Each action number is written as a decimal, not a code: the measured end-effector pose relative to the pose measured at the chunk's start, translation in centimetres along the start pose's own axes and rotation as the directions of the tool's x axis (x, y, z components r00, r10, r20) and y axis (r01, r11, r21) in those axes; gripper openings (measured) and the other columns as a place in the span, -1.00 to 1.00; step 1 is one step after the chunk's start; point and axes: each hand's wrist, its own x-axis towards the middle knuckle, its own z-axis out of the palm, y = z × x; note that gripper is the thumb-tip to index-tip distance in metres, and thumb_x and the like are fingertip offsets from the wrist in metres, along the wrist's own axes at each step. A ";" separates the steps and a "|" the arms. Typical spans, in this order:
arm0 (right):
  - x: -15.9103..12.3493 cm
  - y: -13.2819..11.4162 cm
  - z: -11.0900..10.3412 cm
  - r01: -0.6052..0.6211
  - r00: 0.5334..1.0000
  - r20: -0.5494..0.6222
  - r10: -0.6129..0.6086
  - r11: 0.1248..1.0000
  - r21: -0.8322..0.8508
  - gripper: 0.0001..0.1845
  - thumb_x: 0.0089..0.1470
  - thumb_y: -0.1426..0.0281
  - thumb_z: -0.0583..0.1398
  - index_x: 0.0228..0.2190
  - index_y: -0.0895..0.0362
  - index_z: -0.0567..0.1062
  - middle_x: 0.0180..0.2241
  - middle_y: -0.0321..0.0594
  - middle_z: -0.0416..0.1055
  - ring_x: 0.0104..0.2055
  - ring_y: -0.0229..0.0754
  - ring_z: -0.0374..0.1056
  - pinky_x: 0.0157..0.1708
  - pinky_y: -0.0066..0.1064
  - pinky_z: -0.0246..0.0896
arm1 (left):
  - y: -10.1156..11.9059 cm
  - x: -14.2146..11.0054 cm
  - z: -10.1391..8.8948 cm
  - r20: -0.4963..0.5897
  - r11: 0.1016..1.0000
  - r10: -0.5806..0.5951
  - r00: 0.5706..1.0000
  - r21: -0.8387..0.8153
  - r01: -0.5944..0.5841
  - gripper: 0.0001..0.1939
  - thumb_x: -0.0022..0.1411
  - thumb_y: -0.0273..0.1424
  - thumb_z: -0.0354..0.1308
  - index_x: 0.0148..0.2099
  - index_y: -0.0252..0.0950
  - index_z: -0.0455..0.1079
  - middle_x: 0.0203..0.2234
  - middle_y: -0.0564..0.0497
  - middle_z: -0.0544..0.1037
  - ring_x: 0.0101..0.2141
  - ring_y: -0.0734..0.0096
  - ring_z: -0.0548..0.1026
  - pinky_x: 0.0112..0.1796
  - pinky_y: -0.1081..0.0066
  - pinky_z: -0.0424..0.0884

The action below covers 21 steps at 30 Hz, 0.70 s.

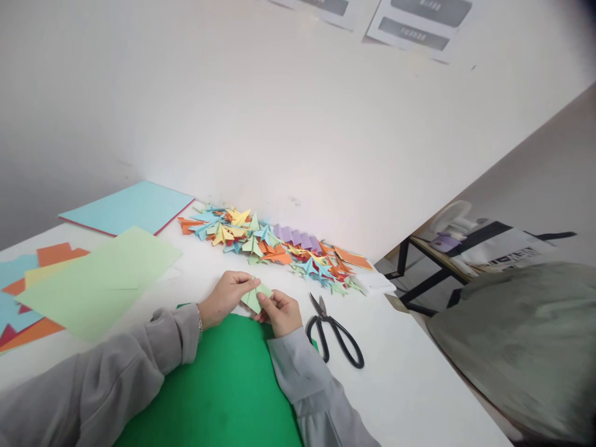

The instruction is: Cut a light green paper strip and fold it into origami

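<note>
A plain white worktop (395, 372) carries black-handled metal scissors (325, 318), blades slightly parted. Beyond the scissors rises a pale wall (233, 112) bearing a white printed sheet (375, 25); to their right, past the worktop, stands a dark-framed rack (433, 257).

Just left of the scissors, a small folded light-green paper piece (251, 299) sits between the hands, its left edge pinched by the left hand (226, 298) and its right by the right hand (282, 312).

Beyond the scissors and leftward spreads a heap of multicoloured folded paper planes (261, 239); well left lies a large light-green paper sheet (102, 282). Right of the scissors, the rack holds a white, black-banded bag-like object (477, 251), contents indiscernible.
</note>
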 end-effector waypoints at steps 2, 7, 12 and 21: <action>0.0 0.1 0.0 0.008 1.000 0.006 -0.008 1.000 -0.001 -0.62 -0.30 0.11 0.25 -0.72 0.15 0.31 -0.84 -0.34 0.31 -0.80 -0.34 0.17 -0.75 -0.52 0.08 | 0.1 0.0 0.0 -0.027 0.999 0.034 0.999 0.040 -0.033 -0.64 -0.06 -0.17 0.12 -0.61 -0.40 0.27 -0.73 0.10 0.27 -0.65 0.54 0.25 -0.62 0.49 0.18; 0.0 0.1 0.1 0.015 1.000 0.013 -0.015 1.000 0.004 -0.62 -0.30 0.12 0.25 -0.73 0.15 0.30 -0.85 -0.35 0.29 -0.79 -0.34 0.19 -0.75 -0.53 0.08 | 0.3 0.0 0.0 -0.035 0.994 0.072 0.997 0.088 -0.069 -0.64 -0.05 -0.17 0.10 -0.62 -0.38 0.24 -0.72 0.12 0.22 -0.62 0.55 0.18 -0.59 0.48 0.12; -0.1 0.0 0.0 0.007 1.000 0.028 -0.007 1.000 0.003 -0.63 -0.29 0.13 0.25 -0.73 0.16 0.30 -0.84 -0.35 0.30 -0.79 -0.35 0.18 -0.74 -0.54 0.09 | 0.1 0.1 -0.2 -0.064 0.985 0.120 0.991 0.136 -0.110 -0.64 -0.04 -0.21 0.09 -0.66 -0.36 0.16 -0.72 0.14 0.14 -0.59 0.57 0.11 -0.54 0.47 0.09; -0.1 -0.3 0.0 -0.030 0.999 0.022 0.030 1.000 0.001 -0.61 -0.29 0.12 0.25 -0.74 0.16 0.29 -0.84 -0.34 0.30 -0.78 -0.36 0.19 -0.73 -0.56 0.07 | 0.1 0.0 -0.1 -0.030 0.990 0.079 0.996 0.119 -0.075 -0.67 -0.07 -0.18 0.12 -0.60 -0.37 0.26 -0.72 0.14 0.18 -0.61 0.56 0.17 -0.57 0.49 0.13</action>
